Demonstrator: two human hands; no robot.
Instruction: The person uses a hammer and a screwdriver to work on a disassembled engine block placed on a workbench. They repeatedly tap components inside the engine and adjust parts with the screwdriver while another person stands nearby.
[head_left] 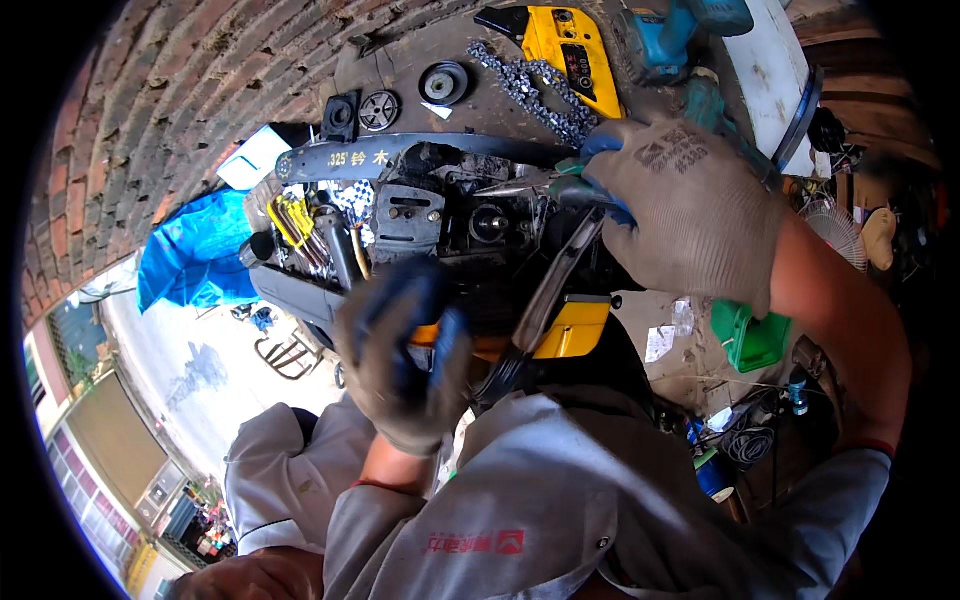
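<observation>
In front of me lies a chainsaw with its side opened, showing a black, greasy housing (408, 215) and a round shaft end (490, 224). Its yellow casing (572, 330) shows on the near side. My right hand (690, 205), in a grey-brown glove with blue on the palm side, is closed round the green handles of what look like long-nose pliers (515, 187). Their pointed metal end reaches over the opened housing. My left hand (405, 350), gloved alike, is raised before the saw's near side; it is blurred, its fingers curved and apart, with nothing seen in it.
Behind the saw lie a guide bar (330, 160), a saw chain (535, 90), a yellow cover (570, 55), a clutch (379, 111) and a drum (443, 83). Yellow-handled tools (295, 225) stand at left by a brick wall (140, 150). Another person (285, 470) is at lower left.
</observation>
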